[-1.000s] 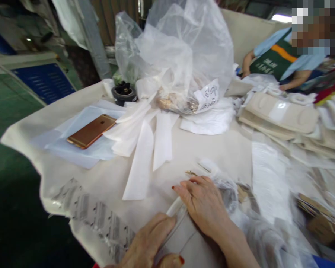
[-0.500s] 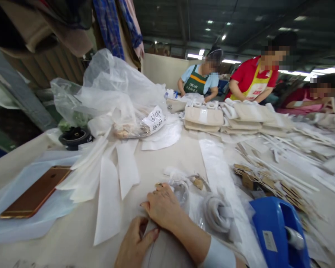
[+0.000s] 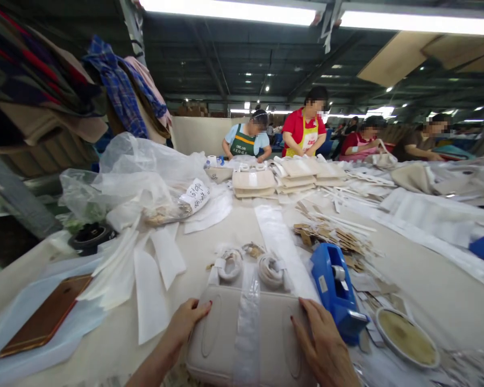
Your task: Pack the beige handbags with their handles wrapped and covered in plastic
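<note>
A pale beige handbag point(image 3: 221, 328) lies in front of me, with a clear plastic strip point(image 3: 248, 322) running down its middle. Two wrapped handle coils point(image 3: 271, 270) stick out beyond its far edge, with a small brass-coloured piece between them. My left hand point(image 3: 181, 325) grips the bag's left edge, thumb on the upper far corner. On the opposite side, my right hand point(image 3: 322, 338) holds the right edge, its fingers lying over the top face. The undersides of both grips are hidden.
A blue tape dispenser point(image 3: 334, 290) stands close to my right hand, beside a round tin point(image 3: 407, 337) and cardboard tags point(image 3: 342, 242). Left lie a phone point(image 3: 44, 317), white paper strips point(image 3: 149, 295) and a plastic bag point(image 3: 137, 166). Stacked beige bags point(image 3: 253, 180) stand farther back, near several co-workers.
My hands were close together, right one reaching across left; now they are apart at the bag's two sides. The bag has come fully into view, and the camera has tilted up and turned right.
</note>
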Action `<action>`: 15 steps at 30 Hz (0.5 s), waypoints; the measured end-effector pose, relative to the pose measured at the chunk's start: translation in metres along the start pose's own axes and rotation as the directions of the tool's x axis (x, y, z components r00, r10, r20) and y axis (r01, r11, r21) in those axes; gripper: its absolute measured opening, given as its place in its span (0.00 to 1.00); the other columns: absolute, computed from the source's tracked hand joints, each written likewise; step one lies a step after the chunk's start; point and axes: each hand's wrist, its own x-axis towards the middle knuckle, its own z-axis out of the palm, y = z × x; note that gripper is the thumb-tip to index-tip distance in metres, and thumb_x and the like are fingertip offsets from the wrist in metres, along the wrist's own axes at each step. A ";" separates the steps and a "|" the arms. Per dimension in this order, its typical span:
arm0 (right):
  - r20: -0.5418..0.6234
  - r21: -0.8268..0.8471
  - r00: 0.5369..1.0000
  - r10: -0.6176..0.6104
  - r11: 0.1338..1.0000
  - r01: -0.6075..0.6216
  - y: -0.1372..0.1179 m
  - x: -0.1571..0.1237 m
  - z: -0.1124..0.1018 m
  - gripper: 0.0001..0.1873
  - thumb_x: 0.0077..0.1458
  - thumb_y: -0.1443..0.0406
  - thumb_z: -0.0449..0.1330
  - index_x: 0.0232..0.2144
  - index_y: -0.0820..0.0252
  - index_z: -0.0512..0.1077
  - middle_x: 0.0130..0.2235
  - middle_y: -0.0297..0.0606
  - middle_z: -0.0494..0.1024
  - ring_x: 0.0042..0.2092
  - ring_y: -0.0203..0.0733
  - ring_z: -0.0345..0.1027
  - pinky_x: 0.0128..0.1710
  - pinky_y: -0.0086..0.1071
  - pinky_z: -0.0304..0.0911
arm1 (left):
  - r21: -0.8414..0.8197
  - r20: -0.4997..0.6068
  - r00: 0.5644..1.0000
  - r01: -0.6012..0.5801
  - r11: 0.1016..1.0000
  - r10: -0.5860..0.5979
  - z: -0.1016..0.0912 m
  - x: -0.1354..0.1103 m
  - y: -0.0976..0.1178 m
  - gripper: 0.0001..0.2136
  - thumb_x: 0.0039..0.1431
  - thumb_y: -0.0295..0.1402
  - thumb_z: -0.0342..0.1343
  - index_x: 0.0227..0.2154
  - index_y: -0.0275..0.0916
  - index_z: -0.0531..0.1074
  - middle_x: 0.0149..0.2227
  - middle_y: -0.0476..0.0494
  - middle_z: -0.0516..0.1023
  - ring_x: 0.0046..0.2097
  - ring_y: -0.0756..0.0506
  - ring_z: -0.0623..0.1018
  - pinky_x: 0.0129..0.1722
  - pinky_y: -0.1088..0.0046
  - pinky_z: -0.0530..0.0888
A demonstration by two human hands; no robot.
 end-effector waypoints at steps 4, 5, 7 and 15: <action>0.026 0.215 0.933 0.359 0.909 -0.356 0.022 -0.039 0.021 0.30 0.57 0.50 0.47 0.54 0.65 0.60 0.52 0.50 0.69 0.53 0.50 0.64 0.52 0.41 0.63 | 0.000 0.024 0.999 0.026 1.000 -0.026 -0.001 -0.009 0.012 0.29 0.30 0.60 0.58 0.26 0.37 0.67 0.27 0.44 0.74 0.35 0.39 0.74 0.30 0.68 0.65; 0.077 0.259 0.907 0.413 0.870 -0.419 0.020 -0.041 0.023 0.31 0.57 0.48 0.45 0.52 0.64 0.62 0.50 0.49 0.71 0.52 0.49 0.65 0.52 0.40 0.62 | -0.002 0.034 0.999 0.033 0.999 -0.033 -0.002 -0.011 0.015 0.30 0.28 0.60 0.58 0.25 0.37 0.67 0.27 0.44 0.74 0.34 0.39 0.73 0.30 0.68 0.65; 0.208 0.301 0.871 0.445 0.818 -0.490 0.012 -0.039 0.022 0.31 0.56 0.46 0.44 0.48 0.62 0.67 0.49 0.48 0.73 0.53 0.49 0.65 0.54 0.40 0.59 | -0.016 0.072 0.996 0.057 0.998 -0.056 -0.004 -0.014 0.021 0.31 0.25 0.59 0.60 0.25 0.36 0.67 0.27 0.44 0.74 0.34 0.40 0.73 0.31 0.69 0.65; 0.373 0.481 0.862 0.344 0.722 -0.497 0.004 -0.007 -0.006 0.27 0.52 0.43 0.48 0.32 0.58 0.74 0.36 0.40 0.78 0.43 0.46 0.71 0.47 0.37 0.64 | -0.129 0.267 0.952 0.192 0.973 -0.152 -0.005 -0.021 0.040 0.27 0.27 0.58 0.62 0.24 0.38 0.74 0.29 0.40 0.78 0.41 0.35 0.76 0.39 0.64 0.72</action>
